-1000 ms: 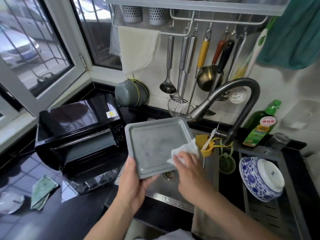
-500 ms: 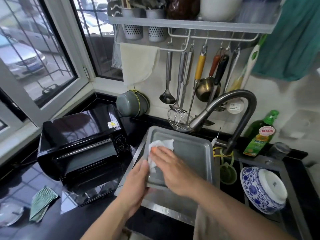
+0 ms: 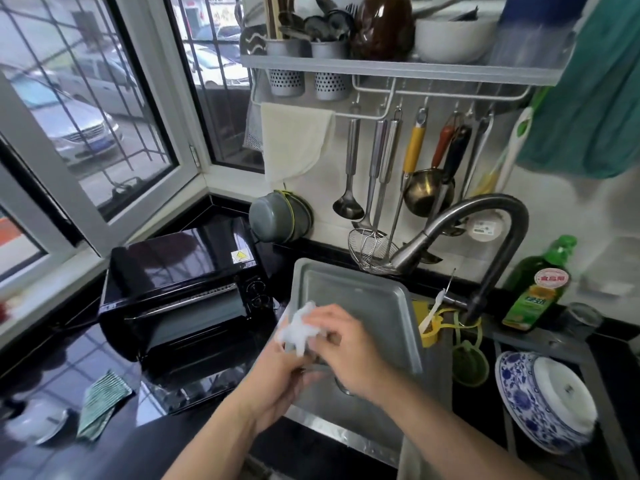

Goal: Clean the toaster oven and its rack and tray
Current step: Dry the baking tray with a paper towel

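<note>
A grey metal tray (image 3: pixel 367 306) is held tilted over the sink, its inner face toward me. My left hand (image 3: pixel 277 379) grips its near left edge from below. My right hand (image 3: pixel 341 344) pinches a crumpled white cloth (image 3: pixel 299 329) against the tray's lower left corner. The black toaster oven (image 3: pixel 180 289) stands on the dark counter to the left, its glass door (image 3: pixel 194 386) folded down open. The oven's rack is not clearly visible.
A curved faucet (image 3: pixel 485 233) arches over the steel sink (image 3: pixel 349 414). A green soap bottle (image 3: pixel 536 289) and a blue-and-white bowl (image 3: pixel 540 400) sit at the right. A striped green cloth (image 3: pixel 102 403) lies on the counter at left. Utensils (image 3: pixel 377 188) hang on the wall behind.
My right hand has slid the white cloth from the tray's right side across to its lower left corner. The tray has shifted right over the sink, and the camera has tilted up.
</note>
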A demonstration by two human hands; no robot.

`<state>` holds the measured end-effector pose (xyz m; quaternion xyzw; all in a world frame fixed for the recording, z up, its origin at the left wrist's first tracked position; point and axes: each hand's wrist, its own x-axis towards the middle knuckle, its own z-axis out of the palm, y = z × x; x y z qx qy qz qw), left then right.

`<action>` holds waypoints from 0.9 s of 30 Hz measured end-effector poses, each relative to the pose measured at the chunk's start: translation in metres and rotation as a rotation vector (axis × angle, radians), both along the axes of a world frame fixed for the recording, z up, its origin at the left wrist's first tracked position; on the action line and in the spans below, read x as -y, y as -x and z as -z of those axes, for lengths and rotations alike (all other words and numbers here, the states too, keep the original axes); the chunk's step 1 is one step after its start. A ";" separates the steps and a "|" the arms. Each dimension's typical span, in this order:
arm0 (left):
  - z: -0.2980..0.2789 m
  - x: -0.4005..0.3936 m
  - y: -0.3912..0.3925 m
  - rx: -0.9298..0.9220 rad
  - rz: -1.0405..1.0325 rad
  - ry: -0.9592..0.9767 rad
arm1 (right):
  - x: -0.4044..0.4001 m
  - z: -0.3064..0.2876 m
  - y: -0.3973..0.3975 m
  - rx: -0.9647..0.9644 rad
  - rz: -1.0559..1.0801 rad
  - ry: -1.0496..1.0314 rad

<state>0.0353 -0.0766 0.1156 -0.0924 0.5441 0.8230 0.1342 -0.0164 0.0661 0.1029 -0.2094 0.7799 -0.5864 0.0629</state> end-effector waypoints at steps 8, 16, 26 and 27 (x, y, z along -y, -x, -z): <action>-0.002 -0.019 -0.011 -0.047 0.176 -0.100 | -0.007 -0.003 0.030 -0.568 -0.029 -0.488; -0.002 -0.010 -0.009 -0.023 0.105 -0.200 | -0.007 0.001 0.065 -0.629 0.039 -0.695; 0.003 0.037 -0.023 -0.019 -0.105 -0.186 | -0.114 0.015 0.061 -0.351 0.048 -0.937; 0.002 0.038 -0.022 -0.015 -0.093 -0.204 | -0.111 0.012 0.062 -0.336 0.087 -0.862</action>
